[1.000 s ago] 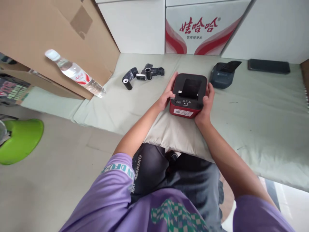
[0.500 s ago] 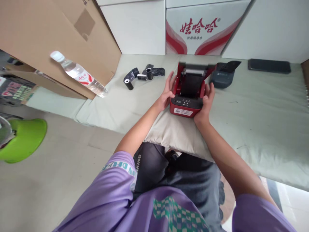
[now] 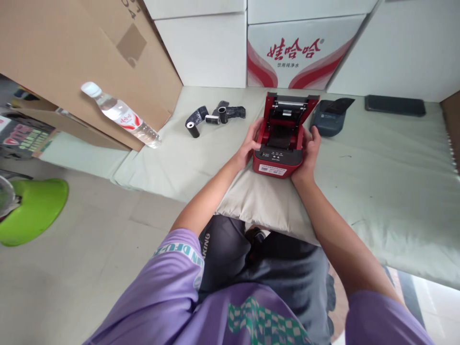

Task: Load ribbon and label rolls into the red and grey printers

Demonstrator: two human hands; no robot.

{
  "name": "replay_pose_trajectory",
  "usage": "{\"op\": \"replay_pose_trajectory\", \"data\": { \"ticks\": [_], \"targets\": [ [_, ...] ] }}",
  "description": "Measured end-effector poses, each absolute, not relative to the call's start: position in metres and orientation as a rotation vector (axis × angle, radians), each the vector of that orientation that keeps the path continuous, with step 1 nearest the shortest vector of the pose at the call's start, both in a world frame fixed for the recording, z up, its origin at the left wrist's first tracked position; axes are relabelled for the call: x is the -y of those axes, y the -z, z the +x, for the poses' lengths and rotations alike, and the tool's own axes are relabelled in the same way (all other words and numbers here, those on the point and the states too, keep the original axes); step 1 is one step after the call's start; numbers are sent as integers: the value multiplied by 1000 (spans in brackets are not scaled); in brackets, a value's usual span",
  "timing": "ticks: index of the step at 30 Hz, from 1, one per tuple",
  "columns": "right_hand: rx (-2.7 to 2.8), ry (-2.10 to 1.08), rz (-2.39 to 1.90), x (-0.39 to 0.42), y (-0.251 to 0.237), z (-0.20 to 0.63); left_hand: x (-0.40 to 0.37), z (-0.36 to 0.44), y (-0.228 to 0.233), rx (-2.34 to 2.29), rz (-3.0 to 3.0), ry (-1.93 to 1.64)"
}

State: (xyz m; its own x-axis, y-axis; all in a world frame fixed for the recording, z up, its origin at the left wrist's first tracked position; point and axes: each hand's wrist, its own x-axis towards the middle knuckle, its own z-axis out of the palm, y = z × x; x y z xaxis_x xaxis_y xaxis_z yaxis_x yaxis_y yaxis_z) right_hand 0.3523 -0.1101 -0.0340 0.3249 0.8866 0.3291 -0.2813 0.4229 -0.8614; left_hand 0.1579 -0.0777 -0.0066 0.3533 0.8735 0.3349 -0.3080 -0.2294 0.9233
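Red printer point(image 3: 278, 156) faces the person point(image 3: 212, 287) — long axis away.

Purple short-sleeved shirt point(image 3: 212, 318), green checkered print point(image 3: 266, 322), lettered sleeve band point(image 3: 185, 251), dark trousers point(image 3: 287, 270)

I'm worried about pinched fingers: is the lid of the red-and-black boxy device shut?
No, the lid stands raised at the far side of the device, baring its inside.

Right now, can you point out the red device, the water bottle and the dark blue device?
Red device point(image 3: 279, 151), head view: on its black front panel.
Water bottle point(image 3: 124, 116), head view: on its printed label.
Dark blue device point(image 3: 327, 123), head view: on its body.
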Motion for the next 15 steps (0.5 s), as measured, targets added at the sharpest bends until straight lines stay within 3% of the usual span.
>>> {"op": "replay_pose_trajectory", "data": {
  "ticks": [10,15],
  "targets": [
    [848,-885,-912,92,48,361,69,148,5,-1026,1808,-1282],
    [823,-897,-915,89,47,360,69,137,-35,-1331,2208,-990]
  ]
}}
